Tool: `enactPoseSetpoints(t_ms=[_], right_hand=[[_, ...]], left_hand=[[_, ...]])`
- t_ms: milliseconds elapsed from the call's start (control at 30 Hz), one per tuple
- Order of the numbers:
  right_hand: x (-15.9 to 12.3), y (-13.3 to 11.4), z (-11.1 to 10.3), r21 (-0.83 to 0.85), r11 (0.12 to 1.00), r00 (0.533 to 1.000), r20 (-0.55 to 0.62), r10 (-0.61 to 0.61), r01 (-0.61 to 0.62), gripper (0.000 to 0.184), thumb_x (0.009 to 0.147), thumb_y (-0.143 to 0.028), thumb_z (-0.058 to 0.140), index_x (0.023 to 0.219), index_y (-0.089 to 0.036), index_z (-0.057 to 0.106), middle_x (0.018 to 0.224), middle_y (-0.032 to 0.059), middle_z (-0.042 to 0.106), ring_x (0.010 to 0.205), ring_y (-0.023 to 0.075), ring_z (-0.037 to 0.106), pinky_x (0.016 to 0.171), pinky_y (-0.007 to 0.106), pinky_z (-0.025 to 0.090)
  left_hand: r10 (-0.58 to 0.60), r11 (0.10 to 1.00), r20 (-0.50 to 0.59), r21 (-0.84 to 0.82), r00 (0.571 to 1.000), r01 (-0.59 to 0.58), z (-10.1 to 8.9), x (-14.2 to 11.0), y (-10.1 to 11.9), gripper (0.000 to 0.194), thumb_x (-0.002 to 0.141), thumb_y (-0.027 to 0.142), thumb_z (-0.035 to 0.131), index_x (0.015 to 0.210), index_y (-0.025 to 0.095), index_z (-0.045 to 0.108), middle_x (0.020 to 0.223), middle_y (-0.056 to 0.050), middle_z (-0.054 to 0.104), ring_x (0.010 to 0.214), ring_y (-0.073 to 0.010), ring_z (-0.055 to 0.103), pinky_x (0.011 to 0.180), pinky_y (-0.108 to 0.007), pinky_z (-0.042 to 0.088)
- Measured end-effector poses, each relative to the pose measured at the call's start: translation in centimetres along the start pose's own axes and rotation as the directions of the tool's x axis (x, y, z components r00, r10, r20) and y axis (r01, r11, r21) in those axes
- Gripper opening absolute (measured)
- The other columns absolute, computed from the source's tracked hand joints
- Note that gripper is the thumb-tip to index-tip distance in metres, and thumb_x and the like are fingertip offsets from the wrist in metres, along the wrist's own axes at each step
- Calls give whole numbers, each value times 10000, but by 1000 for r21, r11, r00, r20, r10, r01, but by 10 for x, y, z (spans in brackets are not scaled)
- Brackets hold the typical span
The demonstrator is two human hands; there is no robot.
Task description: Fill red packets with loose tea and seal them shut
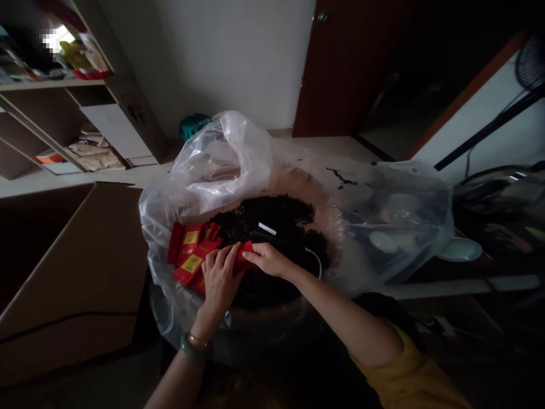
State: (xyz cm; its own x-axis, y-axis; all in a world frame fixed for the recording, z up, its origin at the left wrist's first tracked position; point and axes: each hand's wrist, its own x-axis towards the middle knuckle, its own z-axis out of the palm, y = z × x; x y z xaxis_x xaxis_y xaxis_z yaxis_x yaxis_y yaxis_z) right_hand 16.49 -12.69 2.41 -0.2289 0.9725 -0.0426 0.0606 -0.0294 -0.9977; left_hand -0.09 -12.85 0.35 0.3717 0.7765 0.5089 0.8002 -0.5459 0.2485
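Note:
A big clear plastic bag (pixel 230 153) lines a round container holding a heap of dark loose leaves (pixel 264 218). Several small red packets with yellow labels (pixel 191 250) lie at the left edge of the heap. My left hand (pixel 219 278) and my right hand (pixel 268 258) meet over the heap and both pinch one red packet (pixel 246 250) between them. A dark scoop-like tool with a white patch (pixel 267 230) and a thin white cord (pixel 315 258) lie on the leaves just behind my right hand.
A brown cardboard box (pixel 72 267) stands at the left. Wooden shelves (pixel 63 113) with papers stand at the back left. A white dish (pixel 462 249) and dark cookware (pixel 498 187) sit on the table at the right. A brown door (pixel 340 62) is behind.

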Motion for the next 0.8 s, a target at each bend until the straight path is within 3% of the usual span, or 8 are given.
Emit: enactPoseSetpoints(t_ms=[167,367,533,667,800], right_hand=[[-5,-2,-1,41,993,991,78,108,-112,368,707,-504,700,693,-146,618,623,-27,591,629,130,545,630,261,444],[-12,-9,-4,217,956,975,142,171,-199,423,708,-561,685,780,-144,671,720,-3,659,764,155,603,839,330,449],[-14,-5,-7,258,934,963,170,209,-248,521,705,-614,659,878,-124,706,809,42,702,903,205,627,978,410,404],[-16,-5,-8,147,963,968,149,203,-225,554,795,-615,565,1030,-131,696,994,74,709,1080,250,591,1050,445,356],[-18,-11,-13,-17,984,972,155,176,-176,585,845,-632,474,1086,-140,679,1084,79,693,1139,259,569,1070,435,346]], left_hand=[[144,984,-40,-102,989,-148,5,0,-4,486,795,263,659,1263,200,541,1108,-89,652,941,-257,541,876,-397,436],[195,971,-102,-123,976,-207,8,3,4,434,807,264,646,1211,149,538,1149,-138,628,1010,-269,553,878,-400,434],[221,966,-72,-122,973,-228,7,6,10,373,824,286,628,1166,158,551,1107,-127,652,960,-254,569,854,-397,442],[212,976,38,-67,977,-209,2,11,13,455,755,340,692,1158,167,569,1137,-123,664,1040,-314,526,887,-462,405],[172,985,121,-28,978,-170,-1,12,14,518,717,279,704,1207,196,557,1158,-99,668,1072,-343,507,856,-478,409]])
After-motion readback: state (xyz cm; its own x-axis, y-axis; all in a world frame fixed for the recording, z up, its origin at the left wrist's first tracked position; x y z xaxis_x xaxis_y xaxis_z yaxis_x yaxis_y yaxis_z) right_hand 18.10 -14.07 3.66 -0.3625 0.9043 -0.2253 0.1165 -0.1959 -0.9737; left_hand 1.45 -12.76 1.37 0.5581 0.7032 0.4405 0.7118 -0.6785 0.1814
